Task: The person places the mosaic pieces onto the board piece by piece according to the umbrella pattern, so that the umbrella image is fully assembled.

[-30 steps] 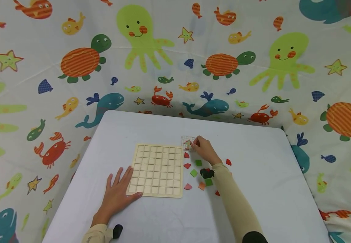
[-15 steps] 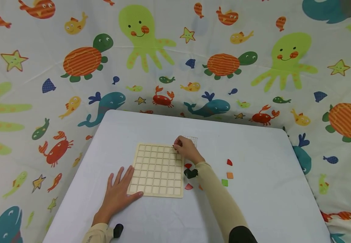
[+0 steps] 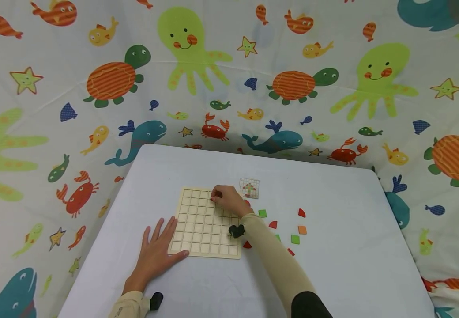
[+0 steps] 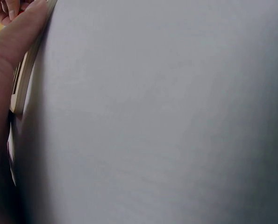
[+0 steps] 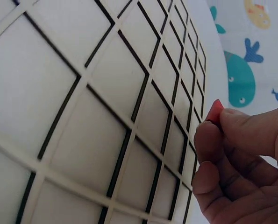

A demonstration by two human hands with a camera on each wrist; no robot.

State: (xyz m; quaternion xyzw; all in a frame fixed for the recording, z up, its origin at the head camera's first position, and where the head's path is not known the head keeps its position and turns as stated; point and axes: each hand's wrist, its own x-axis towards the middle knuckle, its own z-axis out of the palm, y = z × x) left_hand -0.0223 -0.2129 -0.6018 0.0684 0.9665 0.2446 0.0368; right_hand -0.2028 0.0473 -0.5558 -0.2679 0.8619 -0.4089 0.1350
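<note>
A square wooden grid board [image 3: 203,221] with rows of shallow cells lies on the white table. My left hand [image 3: 159,251] rests flat with spread fingers at the board's left edge, its thumb on the near corner; the thumb [image 4: 17,35] also shows in the left wrist view. Over the board's far rows, my right hand [image 3: 229,199] pinches a small red piece [image 5: 215,112] between thumb and index finger. Most of that piece is hidden by the fingers. In the right wrist view, the board's cells [image 5: 115,70] near the hand look bare.
A small pattern card [image 3: 250,188] with a coloured figure lies beyond the board's right corner. Right of the board are scattered loose pieces: green squares [image 3: 295,239], an orange square [image 3: 302,230] and red quarter-rounds [image 3: 302,213]. Some are partly covered by the right sleeve [image 3: 273,260].
My right hand has moved left from beside the pattern card to over the board's far rows, carrying the red piece. The card is uncovered now. My left hand stays on the board's edge.
</note>
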